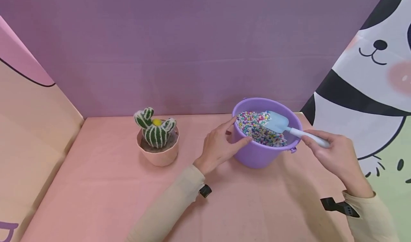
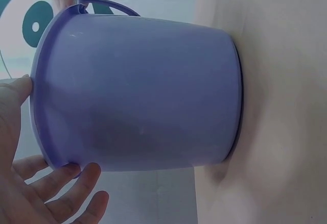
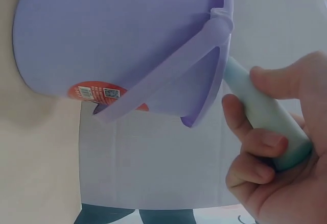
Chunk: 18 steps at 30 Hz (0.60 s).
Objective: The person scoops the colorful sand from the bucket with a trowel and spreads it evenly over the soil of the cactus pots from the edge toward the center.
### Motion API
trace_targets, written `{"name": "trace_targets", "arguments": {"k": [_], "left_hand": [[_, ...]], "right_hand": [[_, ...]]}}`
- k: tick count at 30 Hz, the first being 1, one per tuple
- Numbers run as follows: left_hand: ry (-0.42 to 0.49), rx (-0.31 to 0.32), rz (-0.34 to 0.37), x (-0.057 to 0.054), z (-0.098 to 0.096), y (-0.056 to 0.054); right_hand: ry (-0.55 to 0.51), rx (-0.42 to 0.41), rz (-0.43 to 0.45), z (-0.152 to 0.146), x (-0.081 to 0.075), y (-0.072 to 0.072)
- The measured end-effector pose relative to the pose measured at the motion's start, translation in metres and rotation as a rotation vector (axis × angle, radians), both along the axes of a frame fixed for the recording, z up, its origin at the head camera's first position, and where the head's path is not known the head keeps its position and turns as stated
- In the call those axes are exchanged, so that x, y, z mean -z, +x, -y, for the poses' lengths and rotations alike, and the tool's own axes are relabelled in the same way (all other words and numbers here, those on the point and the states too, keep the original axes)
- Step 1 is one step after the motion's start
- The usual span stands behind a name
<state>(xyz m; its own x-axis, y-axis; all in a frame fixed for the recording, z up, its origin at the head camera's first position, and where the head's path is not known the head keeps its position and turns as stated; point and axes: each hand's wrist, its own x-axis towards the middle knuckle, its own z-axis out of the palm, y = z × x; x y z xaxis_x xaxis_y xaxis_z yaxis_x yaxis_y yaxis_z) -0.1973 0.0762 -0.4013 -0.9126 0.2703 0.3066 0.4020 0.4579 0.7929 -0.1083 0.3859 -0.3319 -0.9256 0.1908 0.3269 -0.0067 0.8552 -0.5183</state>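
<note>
A purple bucket (image 1: pixel 257 158) stands upright, partly filled with small multicoloured pebbles (image 1: pixel 268 138). My right hand (image 1: pixel 337 152) grips the pale handle of a small trowel (image 1: pixel 277 122). Its light blue blade lies inside the bucket, tip among the pebbles, with some pebbles on it. In the right wrist view, the fingers and thumb wrap the trowel handle (image 3: pixel 271 114) beside the rim. On the bucket's left, my left hand (image 1: pixel 219 144) touches the rim with spread fingers, thumb toward the front. The left wrist view has the thumb and fingertips at separate spots along the rim (image 2: pixel 38 109).
A potted cactus (image 1: pixel 156 136) with a yellow flower stands left of the bucket, in a pink pot (image 1: pixel 162 158) on the pink table (image 1: pixel 106 195). Behind rises a purple backdrop (image 1: pixel 192 49). A panda-printed panel (image 1: pixel 363 77) borders the right. The bucket's carrying handle (image 3: pixel 168 71) hangs down.
</note>
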Motion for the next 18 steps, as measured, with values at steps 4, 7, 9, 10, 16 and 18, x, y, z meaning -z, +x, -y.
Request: {"name": "trace_targets", "arguments": {"k": [4,7,9,10,16,18], "left_hand": [[-0.009,-0.007,-0.01,0.0004,0.0015,0.0008],[-0.009,-0.007,-0.012,0.0001,0.0016,0.001],[-0.014,-0.009,-0.014,-0.0006,0.0014,0.001],[-0.016,-0.011,-0.015,-0.001,0.0013,0.0009],[-0.02,-0.016,-0.012,-0.0024,0.0017,0.0003],[-0.021,-0.013,-0.006,-0.0023,0.0026,0.0004]], "right_hand": [[-0.028,0.027,-0.015,0.001,-0.0013,0.0006],[-0.031,0.024,-0.026,0.0015,-0.0028,0.0012],[-0.032,0.022,-0.031,0.0022,-0.0035,0.0015],[-0.032,0.022,-0.032,0.0028,-0.0036,0.0015],[-0.024,0.018,-0.024,0.0071,-0.0037,0.0012],[-0.023,0.015,-0.022,0.009,-0.004,0.0003]]}}
